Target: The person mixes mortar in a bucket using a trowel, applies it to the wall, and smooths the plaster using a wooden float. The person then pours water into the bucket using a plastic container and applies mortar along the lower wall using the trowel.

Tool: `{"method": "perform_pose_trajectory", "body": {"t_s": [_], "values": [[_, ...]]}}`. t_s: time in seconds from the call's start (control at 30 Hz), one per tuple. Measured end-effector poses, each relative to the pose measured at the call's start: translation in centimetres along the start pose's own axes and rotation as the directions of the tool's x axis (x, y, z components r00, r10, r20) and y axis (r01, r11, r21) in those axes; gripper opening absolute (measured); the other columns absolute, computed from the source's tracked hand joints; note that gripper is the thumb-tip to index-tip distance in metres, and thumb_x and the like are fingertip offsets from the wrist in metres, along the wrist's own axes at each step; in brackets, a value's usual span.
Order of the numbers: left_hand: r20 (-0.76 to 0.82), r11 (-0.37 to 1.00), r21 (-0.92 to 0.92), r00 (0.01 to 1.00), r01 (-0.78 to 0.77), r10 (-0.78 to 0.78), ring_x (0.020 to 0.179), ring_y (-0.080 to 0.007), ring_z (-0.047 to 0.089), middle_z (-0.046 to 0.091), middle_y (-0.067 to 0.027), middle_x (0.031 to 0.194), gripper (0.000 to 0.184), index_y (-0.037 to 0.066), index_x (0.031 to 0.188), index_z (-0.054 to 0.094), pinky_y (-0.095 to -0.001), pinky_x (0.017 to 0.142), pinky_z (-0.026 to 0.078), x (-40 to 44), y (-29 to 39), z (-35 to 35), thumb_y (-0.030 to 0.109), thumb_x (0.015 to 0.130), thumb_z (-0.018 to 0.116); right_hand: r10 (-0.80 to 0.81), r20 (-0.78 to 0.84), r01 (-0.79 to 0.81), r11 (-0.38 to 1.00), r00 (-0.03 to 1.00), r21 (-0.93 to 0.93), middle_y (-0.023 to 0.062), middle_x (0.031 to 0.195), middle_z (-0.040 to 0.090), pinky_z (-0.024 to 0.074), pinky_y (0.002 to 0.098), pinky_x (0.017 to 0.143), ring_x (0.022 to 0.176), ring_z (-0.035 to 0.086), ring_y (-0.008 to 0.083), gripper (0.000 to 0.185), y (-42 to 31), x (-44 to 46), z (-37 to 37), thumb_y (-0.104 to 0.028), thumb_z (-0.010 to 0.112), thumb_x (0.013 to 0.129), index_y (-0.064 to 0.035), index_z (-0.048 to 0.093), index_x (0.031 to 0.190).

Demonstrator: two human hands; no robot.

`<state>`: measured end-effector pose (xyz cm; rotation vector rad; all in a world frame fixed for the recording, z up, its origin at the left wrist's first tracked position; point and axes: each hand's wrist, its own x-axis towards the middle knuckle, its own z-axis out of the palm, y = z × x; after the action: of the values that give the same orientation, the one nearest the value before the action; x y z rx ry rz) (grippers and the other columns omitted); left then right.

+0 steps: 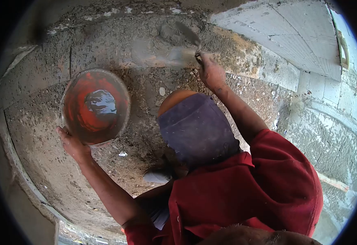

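Gripping the lower left rim of a round basin [119,87] is my left hand [75,146]. The basin is red inside, smeared with grey mortar, and holds some water that reflects light. My right hand [212,74] is closed round the handle of a trowel [188,33]. The trowel's blade points up and left, over a strip of wet grey mortar [117,41] at the top of the view. Part of the handle is hidden in the fist. Between my arms lies a dark purple-grey cloth shape [199,126] with a rounded orange-brown edge.
Rough, pebbly ground [39,134] lies under the basin. Pale grey blocks [284,32] stand at the upper right, with a mortar-smeared surface [329,143] below them. A curved edge [13,159] runs down the left. A light-coloured shoe [157,176] shows below the cloth.
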<state>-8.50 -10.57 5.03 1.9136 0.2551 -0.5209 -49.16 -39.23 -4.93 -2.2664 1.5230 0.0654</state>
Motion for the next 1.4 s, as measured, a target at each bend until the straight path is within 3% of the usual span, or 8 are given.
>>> {"method": "perform_pose_trajectory", "body": {"t_s": [0.3,0.5,0.63,0.7,1.07,1.2,1.33,1.4], "values": [[0.025,1.000,0.012,1.000,-0.020,0.019,0.122,-0.0309,0.062,0.064,-0.0208,0.136,0.077,-0.011,0.139,0.056,-0.0441,0.106,0.050,-0.3,-0.7,0.2,0.057,0.110,0.039,0.719,-0.222,-0.594,0.678,0.658,0.433,0.0337,0.116,0.066,0.0539,0.0522,0.088,0.100,0.068,0.0491,0.065,13.8,1.9,6.7,-0.017,0.069,0.089,0.0022,0.039,0.144],[0.025,1.000,-0.009,1.000,-0.002,0.002,0.125,-0.0318,0.061,0.062,-0.0212,0.140,0.079,-0.012,0.141,0.055,-0.0435,0.109,0.048,-0.6,-0.2,0.5,0.058,0.110,0.039,0.102,0.139,-0.133,0.963,0.985,0.233,0.0322,0.115,0.068,0.0527,0.0557,0.089,0.105,0.067,0.0505,0.070,4.9,-0.7,1.4,-0.019,0.064,0.089,0.0015,0.033,0.148],[0.005,0.999,0.011,0.999,-0.031,0.031,0.120,-0.0315,0.064,0.065,-0.0201,0.135,0.075,-0.010,0.138,0.057,-0.0432,0.105,0.051,0.3,-1.3,0.0,0.056,0.110,0.038,0.588,-0.302,-0.521,0.808,0.751,0.276,0.0288,0.113,0.069,0.0530,0.0490,0.091,0.101,0.068,0.0470,0.055,14.1,1.3,1.4,-0.022,0.067,0.089,0.0028,0.046,0.133],[-0.002,0.999,0.022,1.000,-0.029,0.029,0.120,-0.0314,0.064,0.065,-0.0199,0.134,0.075,-0.010,0.138,0.057,-0.0433,0.105,0.051,0.0,-1.4,-0.1,0.056,0.110,0.038,0.760,-0.204,-0.735,0.649,0.617,0.195,0.0294,0.110,0.069,0.0546,0.0516,0.084,0.098,0.069,0.0468,0.056,20.4,4.7,1.0,-0.022,0.066,0.087,0.0068,0.048,0.130],[0.023,0.995,0.079,0.998,-0.067,0.066,0.121,-0.0310,0.063,0.064,-0.0220,0.135,0.077,-0.011,0.140,0.056,-0.0424,0.107,0.049,-0.4,-1.0,0.4,0.057,0.110,0.038,0.167,0.192,-0.210,0.950,0.967,0.232,0.0336,0.103,0.069,0.0565,0.0536,0.087,0.093,0.069,0.0526,0.081,-1.2,0.6,3.5,-0.015,0.064,0.089,-0.0027,0.020,0.156],[0.001,0.998,0.050,1.000,-0.024,0.024,0.123,-0.0313,0.062,0.062,-0.0217,0.139,0.078,-0.012,0.141,0.054,-0.0434,0.108,0.049,-1.6,-0.4,0.8,0.058,0.110,0.037,0.410,-0.151,-0.371,0.899,0.899,0.232,0.0319,0.100,0.069,0.0549,0.0554,0.078,0.087,0.069,0.0521,0.065,9.8,-3.1,3.2,-0.018,0.061,0.092,-0.0008,0.030,0.146],[0.026,0.999,-0.041,0.999,-0.020,0.021,0.124,-0.0316,0.060,0.060,-0.0213,0.141,0.079,-0.012,0.142,0.053,-0.0442,0.107,0.048,-1.2,-1.1,0.7,0.059,0.109,0.038,0.813,-0.055,-0.746,0.556,0.579,0.367,0.0365,0.116,0.064,0.0515,0.0524,0.094,0.108,0.066,0.0490,0.064,12.3,-4.4,7.1,-0.021,0.063,0.091,0.0089,0.032,0.138],[0.007,0.999,-0.036,1.000,-0.026,0.027,0.124,-0.0317,0.060,0.059,-0.0213,0.142,0.080,-0.011,0.142,0.053,-0.0442,0.107,0.048,-1.1,-1.8,0.2,0.059,0.109,0.039,0.715,0.078,-0.677,0.613,0.695,0.407,0.0383,0.126,0.060,0.0488,0.0495,0.101,0.119,0.063,0.0476,0.073,4.5,-4.1,7.2,-0.022,0.065,0.090,0.0146,0.027,0.142]]}}
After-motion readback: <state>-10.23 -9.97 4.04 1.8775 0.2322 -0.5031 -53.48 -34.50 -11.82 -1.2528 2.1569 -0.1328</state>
